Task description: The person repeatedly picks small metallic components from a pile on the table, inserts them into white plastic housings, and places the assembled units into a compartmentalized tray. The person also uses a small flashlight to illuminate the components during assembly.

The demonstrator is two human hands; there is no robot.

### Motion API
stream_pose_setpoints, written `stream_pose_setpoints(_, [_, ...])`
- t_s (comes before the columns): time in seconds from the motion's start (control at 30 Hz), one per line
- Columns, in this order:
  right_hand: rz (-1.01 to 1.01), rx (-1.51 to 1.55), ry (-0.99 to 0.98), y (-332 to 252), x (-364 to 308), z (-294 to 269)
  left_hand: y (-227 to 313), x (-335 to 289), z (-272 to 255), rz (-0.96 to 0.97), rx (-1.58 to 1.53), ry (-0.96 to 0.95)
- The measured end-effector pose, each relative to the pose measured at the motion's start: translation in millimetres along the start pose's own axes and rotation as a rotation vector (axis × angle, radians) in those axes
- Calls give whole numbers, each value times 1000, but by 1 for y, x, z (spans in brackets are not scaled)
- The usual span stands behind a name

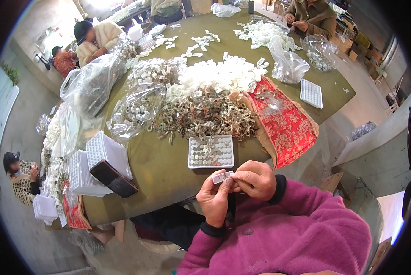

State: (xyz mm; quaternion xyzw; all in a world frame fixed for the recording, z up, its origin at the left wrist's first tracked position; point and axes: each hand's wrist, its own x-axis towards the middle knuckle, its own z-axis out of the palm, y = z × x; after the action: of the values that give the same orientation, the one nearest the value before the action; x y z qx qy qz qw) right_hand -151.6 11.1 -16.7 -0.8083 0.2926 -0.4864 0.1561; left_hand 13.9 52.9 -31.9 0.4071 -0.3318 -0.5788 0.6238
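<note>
My left hand pinches a small white rectangular plastic piece with dark slots in its face, holding it above my lap at the table's near edge. My right hand is closed, thumb and fingertips pressed at the right end of the same piece. Whether those fingers also hold something tiny cannot be made out. Just beyond my hands lies a white tray with rows of round pockets, many holding small silvery round parts. Behind it spreads a heap of small curled metallic-looking parts, partly wrapped in clear plastic.
White plastic pieces are heaped farther back. Red flowered cloth lies at right. Stacked white trays and a dark phone sit at left. Clear bags and another tray lie around. Other people work around the table.
</note>
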Motion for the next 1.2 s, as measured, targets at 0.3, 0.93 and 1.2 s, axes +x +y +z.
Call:
stream_pose_setpoints(0.3, [44,125,-35,0,-1,-4,8,-1,-4,-34,7,-72])
stream_pose_setpoints(0.93, [247,165,-7,-10,-6,-1,-2,-6,-5,188,198,-43])
stream_pose_setpoints(1.2, [495,260,-122,-11,-3,-10,1,3,-13,653,759,-126])
